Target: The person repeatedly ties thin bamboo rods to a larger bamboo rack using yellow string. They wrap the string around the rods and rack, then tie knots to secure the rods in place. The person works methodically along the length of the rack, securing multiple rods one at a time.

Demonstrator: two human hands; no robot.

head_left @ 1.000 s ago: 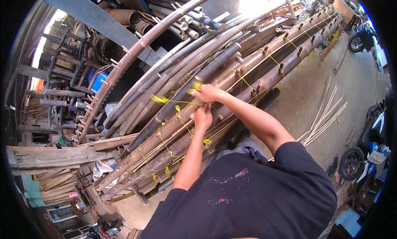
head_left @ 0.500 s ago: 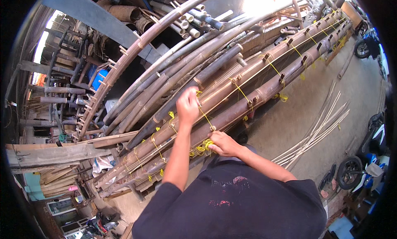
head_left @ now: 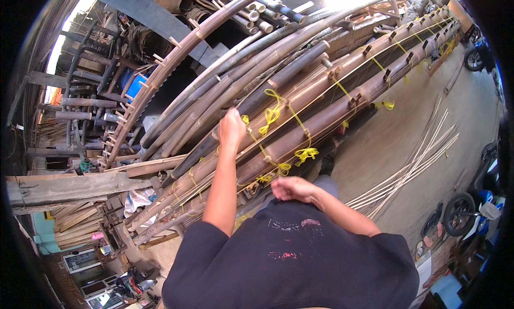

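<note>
A frame of long brown bamboo poles point(head_left: 342, 108) runs from lower left to upper right, lashed with yellow cord point(head_left: 273, 113) at several spots. My left hand point(head_left: 232, 128) is closed high on a pole, beside a yellow knot, and seems to grip the cord. My right hand point(head_left: 289, 188) is drawn back close to my chest with its fingers curled, just below a yellow tie point(head_left: 306, 155) on the lowest pole. Whether it holds a cord end is too blurred to tell. My dark shirt point(head_left: 292, 261) fills the lower part of the picture.
More bamboo poles and cut pipe ends point(head_left: 262, 12) are stacked behind the frame. Thin bamboo strips point(head_left: 423, 164) lie on the concrete floor at right. Parked motorbikes point(head_left: 466, 212) stand at the right edge. Wooden planks point(head_left: 69, 183) and scrap sit at left.
My right hand left the poles and pulled back toward my body. My left hand stayed up on the bamboo, shifting along it. The view swung so the frame sits further right.
</note>
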